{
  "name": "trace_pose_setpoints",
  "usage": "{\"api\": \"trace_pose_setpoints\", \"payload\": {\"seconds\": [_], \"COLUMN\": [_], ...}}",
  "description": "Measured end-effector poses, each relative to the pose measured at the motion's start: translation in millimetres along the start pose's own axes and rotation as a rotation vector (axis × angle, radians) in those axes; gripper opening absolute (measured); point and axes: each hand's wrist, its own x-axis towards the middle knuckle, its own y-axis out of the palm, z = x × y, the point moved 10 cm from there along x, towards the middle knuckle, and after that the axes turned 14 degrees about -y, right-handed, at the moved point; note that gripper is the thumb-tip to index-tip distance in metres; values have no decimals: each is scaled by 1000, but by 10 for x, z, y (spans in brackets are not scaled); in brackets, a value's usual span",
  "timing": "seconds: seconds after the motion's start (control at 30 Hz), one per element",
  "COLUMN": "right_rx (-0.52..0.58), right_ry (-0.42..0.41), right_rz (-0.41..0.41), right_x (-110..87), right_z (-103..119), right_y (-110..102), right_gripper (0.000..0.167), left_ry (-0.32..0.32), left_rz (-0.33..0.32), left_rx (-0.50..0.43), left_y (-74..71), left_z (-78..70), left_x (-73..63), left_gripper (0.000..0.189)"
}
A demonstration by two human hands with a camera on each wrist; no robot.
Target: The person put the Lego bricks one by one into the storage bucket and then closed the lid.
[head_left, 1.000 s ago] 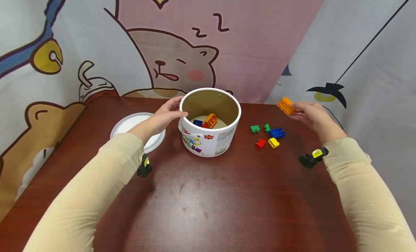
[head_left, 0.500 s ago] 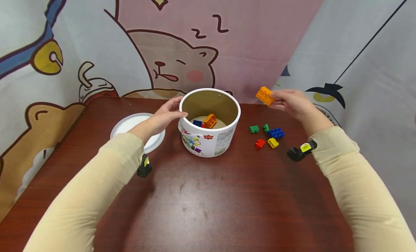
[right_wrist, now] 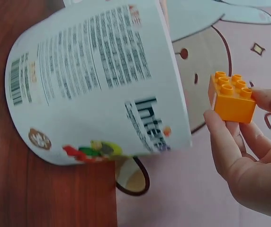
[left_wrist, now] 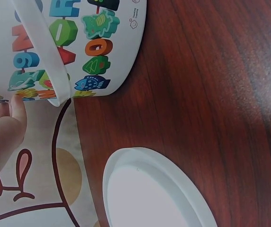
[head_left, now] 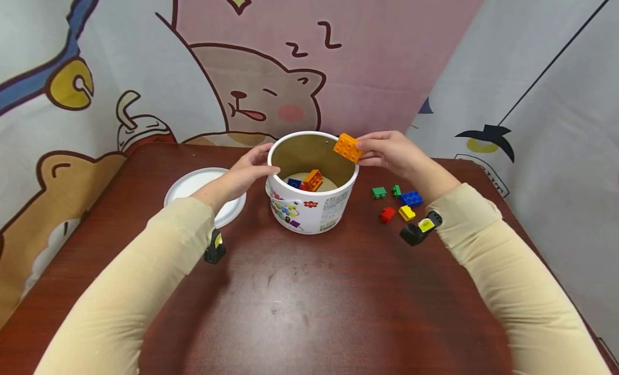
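My right hand (head_left: 394,152) pinches an orange toy building brick (head_left: 347,148) between thumb and fingers. In the head view the brick overlaps the right rim of the white bucket (head_left: 309,214); in the right wrist view the brick (right_wrist: 231,100) is beside the bucket's rim, studs showing. My left hand (head_left: 244,173) rests against the bucket's left rim, thumb and fingers spread along it. Inside the bucket lie another orange brick (head_left: 313,180), a blue brick (head_left: 294,184) and a bit of red.
Right of the bucket lie several loose bricks: a green brick (head_left: 379,192), a blue brick (head_left: 411,198), a yellow brick (head_left: 407,213) and a red brick (head_left: 387,214). A round white lid (head_left: 232,211) lies to the left, under the left forearm. A printed cloth (head_left: 387,52) hangs behind the table.
My right hand has moved left with the orange brick, from beyond the loose bricks to the bucket's right rim. My left hand and the bucket have stayed in place.
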Motion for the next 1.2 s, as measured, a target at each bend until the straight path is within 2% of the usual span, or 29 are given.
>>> {"api": "trace_pose_setpoints", "payload": {"seconds": [0.27, 0.6, 0.83, 1.03, 1.2], "right_rx": [-11, 13, 13, 56, 69], "right_ry": [25, 35, 11, -41, -64], "right_rz": [46, 78, 95, 61, 23], "right_x": [64, 74, 86, 78, 18], "right_z": [-41, -68, -68, -7, -7], "right_y": [248, 322, 357, 275, 32], "right_gripper": [40, 38, 37, 27, 15], "left_ry": [1, 26, 12, 12, 19], "left_rz": [-3, 6, 2, 1, 1], "left_rx": [-2, -9, 2, 0, 4], "left_y": [8, 19, 8, 9, 13], "left_z": [-10, -35, -5, -2, -11], "left_x": [-14, -32, -22, -26, -37], "left_gripper": [68, 70, 70, 70, 70]}}
